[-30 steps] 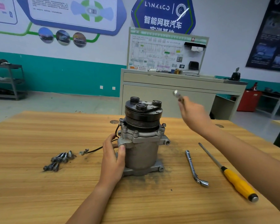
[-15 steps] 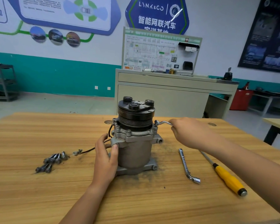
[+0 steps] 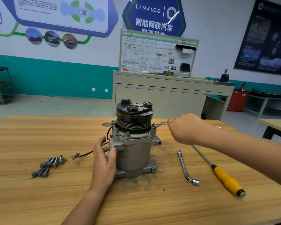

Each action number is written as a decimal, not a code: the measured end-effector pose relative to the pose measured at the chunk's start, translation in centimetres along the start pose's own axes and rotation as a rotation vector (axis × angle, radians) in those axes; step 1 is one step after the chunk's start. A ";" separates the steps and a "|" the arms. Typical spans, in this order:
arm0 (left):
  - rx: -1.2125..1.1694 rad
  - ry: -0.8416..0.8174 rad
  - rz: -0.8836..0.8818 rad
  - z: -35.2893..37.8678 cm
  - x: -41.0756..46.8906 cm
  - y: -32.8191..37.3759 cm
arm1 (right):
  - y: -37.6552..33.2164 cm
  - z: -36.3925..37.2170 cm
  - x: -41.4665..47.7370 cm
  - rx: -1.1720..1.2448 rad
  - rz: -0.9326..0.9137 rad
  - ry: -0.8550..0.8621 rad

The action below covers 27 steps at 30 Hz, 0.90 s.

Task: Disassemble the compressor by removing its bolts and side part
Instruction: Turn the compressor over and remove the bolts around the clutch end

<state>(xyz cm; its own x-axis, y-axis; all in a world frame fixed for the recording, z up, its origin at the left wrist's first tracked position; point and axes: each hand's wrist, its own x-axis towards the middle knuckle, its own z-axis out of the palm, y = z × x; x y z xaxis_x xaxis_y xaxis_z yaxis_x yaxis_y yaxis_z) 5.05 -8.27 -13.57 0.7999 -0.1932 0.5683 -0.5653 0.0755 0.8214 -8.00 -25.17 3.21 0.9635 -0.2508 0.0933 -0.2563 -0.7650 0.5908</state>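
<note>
The grey compressor (image 3: 133,151) stands upright on the wooden table (image 3: 39,200), its black pulley on top. My left hand (image 3: 104,161) grips its left side, thumb on the flange. My right hand (image 3: 183,129) holds a small offset wrench (image 3: 159,124) whose ring end sits on a bolt (image 3: 152,129) at the flange's right rear. More bolts stick up along the flange rim. Several removed bolts (image 3: 49,165) lie in a heap to the left.
An L-shaped socket wrench (image 3: 185,168) and a yellow-handled screwdriver (image 3: 225,179) lie to the right of the compressor. A wire with a connector (image 3: 75,155) trails left from it. A training bench stands behind the table.
My right hand came down from the air with the wrench and set its end on the right rear flange bolt. The left hand kept its hold on the compressor.
</note>
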 end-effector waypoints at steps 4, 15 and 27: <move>0.021 -0.004 -0.007 0.2 0.2 -0.2 | 0.8 -0.1 2.9 -0.080 0.003 -0.006; 0.112 -0.010 0.092 -0.7 -0.1 -0.1 | 1.9 1.5 4.6 0.208 0.146 0.434; 0.121 0.016 0.079 -0.6 -0.3 0.5 | -1.7 0.6 -1.5 0.277 0.145 0.161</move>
<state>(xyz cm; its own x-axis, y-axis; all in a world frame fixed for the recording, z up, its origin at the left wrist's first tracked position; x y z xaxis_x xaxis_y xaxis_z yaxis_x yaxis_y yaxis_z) 4.62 -7.60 -13.28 0.7542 -0.1754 0.6328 -0.6464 -0.0285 0.7625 -9.02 -23.88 1.61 0.9098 -0.2887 0.2981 -0.3810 -0.8658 0.3244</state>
